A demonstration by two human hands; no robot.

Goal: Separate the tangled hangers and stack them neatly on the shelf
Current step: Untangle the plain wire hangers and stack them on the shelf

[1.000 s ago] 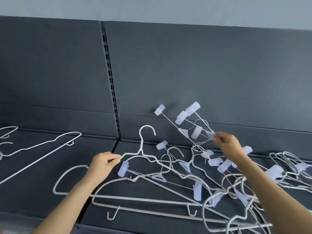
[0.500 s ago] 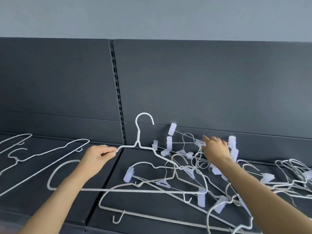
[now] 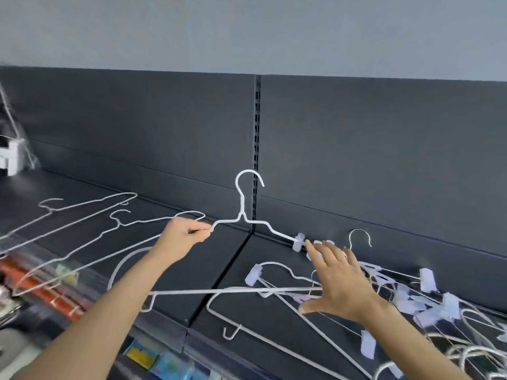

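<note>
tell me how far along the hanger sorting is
Done: a few separated white wire hangers lie on the dark shelf, left section. In hand: the left hand grips the upright white wire hanger by one arm; the right hand spreads open over the pile. Left: the tangled white clip hangers at right.

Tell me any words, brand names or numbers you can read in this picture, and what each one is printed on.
No text here can be read.
Coloured packets under the shelf: printing too blurred to read.
Orange packs at lower left: blurred, nothing legible.
White box at far left: no marking visible.
The hangers and their clips: no lettering visible.
</note>
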